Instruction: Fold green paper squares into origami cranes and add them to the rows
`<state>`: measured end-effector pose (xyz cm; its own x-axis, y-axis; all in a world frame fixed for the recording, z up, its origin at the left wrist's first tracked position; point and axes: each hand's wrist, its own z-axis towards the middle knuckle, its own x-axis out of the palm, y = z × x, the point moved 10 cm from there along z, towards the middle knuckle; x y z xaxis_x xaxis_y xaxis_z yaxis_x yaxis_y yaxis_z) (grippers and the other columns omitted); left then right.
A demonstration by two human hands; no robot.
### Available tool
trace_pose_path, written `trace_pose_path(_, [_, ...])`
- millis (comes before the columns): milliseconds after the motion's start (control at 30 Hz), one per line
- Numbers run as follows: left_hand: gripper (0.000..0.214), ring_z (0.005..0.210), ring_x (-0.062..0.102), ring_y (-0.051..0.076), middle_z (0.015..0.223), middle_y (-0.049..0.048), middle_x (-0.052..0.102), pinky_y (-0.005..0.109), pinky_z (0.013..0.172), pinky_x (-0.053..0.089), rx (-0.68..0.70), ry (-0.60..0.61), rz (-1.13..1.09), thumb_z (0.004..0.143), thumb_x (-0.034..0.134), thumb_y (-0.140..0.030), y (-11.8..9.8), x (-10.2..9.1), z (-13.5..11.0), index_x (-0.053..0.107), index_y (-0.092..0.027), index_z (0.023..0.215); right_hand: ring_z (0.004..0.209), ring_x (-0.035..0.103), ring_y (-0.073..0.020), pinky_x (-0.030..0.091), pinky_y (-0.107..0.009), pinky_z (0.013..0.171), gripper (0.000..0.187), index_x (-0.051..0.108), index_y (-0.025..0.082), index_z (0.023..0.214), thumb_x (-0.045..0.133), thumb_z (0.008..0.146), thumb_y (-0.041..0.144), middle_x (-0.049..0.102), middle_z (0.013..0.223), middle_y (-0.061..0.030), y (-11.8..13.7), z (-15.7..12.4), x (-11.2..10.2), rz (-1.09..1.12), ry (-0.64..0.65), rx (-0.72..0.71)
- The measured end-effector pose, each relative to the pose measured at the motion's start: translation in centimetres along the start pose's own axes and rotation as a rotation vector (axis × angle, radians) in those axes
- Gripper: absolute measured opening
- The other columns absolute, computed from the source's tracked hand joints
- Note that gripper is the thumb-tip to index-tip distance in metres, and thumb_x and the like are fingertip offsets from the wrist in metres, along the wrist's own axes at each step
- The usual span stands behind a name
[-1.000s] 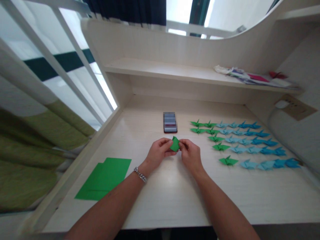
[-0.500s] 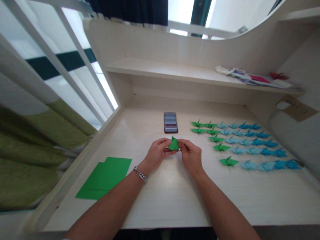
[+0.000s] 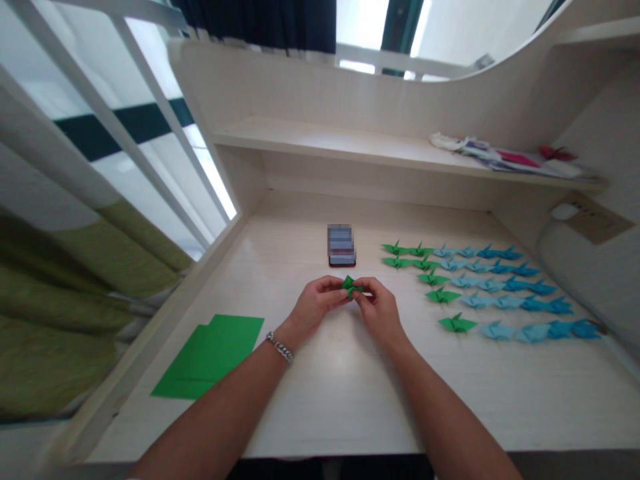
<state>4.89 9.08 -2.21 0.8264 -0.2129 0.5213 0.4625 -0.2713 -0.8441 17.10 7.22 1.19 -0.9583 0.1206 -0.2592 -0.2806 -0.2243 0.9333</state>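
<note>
Both my hands meet over the middle of the pale wooden desk (image 3: pixel 345 373) and pinch a small folded green paper piece (image 3: pixel 350 286) between them. My left hand (image 3: pixel 316 308), with a metal bracelet at the wrist, grips its left side with closed fingers. My right hand (image 3: pixel 381 309) pinches its right side. Only a small part of the paper shows between the fingertips. A phone (image 3: pixel 341 245) lies just behind the hands.
Rows of green paper cranes (image 3: pixel 431 279) and blue paper cranes (image 3: pixel 505 287) cover the desk's right side. Flat green paper sheets (image 3: pixel 213 353) lie at the front left. A shelf (image 3: pixel 360 143) above holds papers (image 3: pixel 500 157) at right. White rails and a green curtain (image 3: pixel 65 300) stand left.
The green paper has been pressed smaller between my fingertips; a second ago it stood as a taller upright flap. Both hands stayed in place.
</note>
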Motion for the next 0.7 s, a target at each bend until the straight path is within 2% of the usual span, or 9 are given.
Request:
trace_pose_path(200, [0.022,0.081,0.064,0.018,0.088,0.0103,0.069,0.034,0.081,0.052,0.021,-0.049,0.042,0.070,0.071,-0.026,-0.3,-0.7,0.2,0.067,-0.009,0.085,0.078,0.062,-0.0186,0.049,-0.030,0.072,0.020,0.067,0.019,0.087,0.056,0.080,0.034,0.069,0.086,-0.0047,-0.6,0.3,-0.2,-0.045,0.009,0.037])
trace_pose_path(300, [0.027,0.081,0.064,0.017,0.088,0.0093,0.069,0.032,0.079,0.052,0.065,-0.077,0.081,0.067,0.073,-0.026,-0.8,-1.3,0.4,0.067,-0.011,0.088,0.068,0.060,-0.0175,0.049,-0.029,0.063,0.025,0.066,0.017,0.081,0.056,0.079,0.039,0.068,0.077,-0.0050,-2.4,0.5,-0.2,0.023,0.015,0.143])
trace_pose_path(367, [0.030,0.078,0.064,0.016,0.087,0.0084,0.070,0.030,0.076,0.052,0.093,-0.094,0.143,0.064,0.076,-0.025,-0.9,-1.8,0.6,0.067,-0.011,0.090,0.062,0.058,-0.0160,0.047,-0.027,0.057,0.027,0.064,0.015,0.074,0.060,0.075,0.041,0.066,0.071,-0.0048,-3.6,0.5,0.4,0.092,0.061,0.224])
trace_pose_path(467, [0.031,0.072,0.063,0.014,0.084,0.0076,0.070,0.025,0.068,0.051,0.114,-0.136,0.239,0.064,0.076,-0.027,-1.1,-2.5,0.6,0.067,-0.012,0.090,0.056,0.054,-0.0137,0.046,-0.026,0.054,0.027,0.063,0.014,0.073,0.069,0.067,0.040,0.063,0.066,-0.0025,-4.3,0.2,1.7,0.216,0.151,0.305])
trace_pose_path(567, [0.033,0.070,0.064,0.014,0.085,0.0074,0.070,0.023,0.061,0.050,0.080,-0.148,0.250,0.065,0.075,-0.032,-0.9,-2.5,0.5,0.067,-0.013,0.091,0.056,0.054,-0.0132,0.046,-0.026,0.054,0.028,0.065,0.015,0.077,0.073,0.063,0.038,0.062,0.064,-0.0011,-4.2,-0.2,2.4,0.297,0.182,0.355])
trace_pose_path(700, [0.032,0.063,0.064,0.015,0.082,0.0081,0.069,0.025,0.056,0.051,-0.027,-0.168,0.217,0.069,0.072,-0.037,0.0,-2.3,0.2,0.065,-0.012,0.087,0.061,0.056,-0.0141,0.047,-0.026,0.056,0.028,0.067,0.016,0.081,0.072,0.063,0.037,0.063,0.068,-0.0014,-4.1,-0.4,2.3,0.352,0.165,0.369])
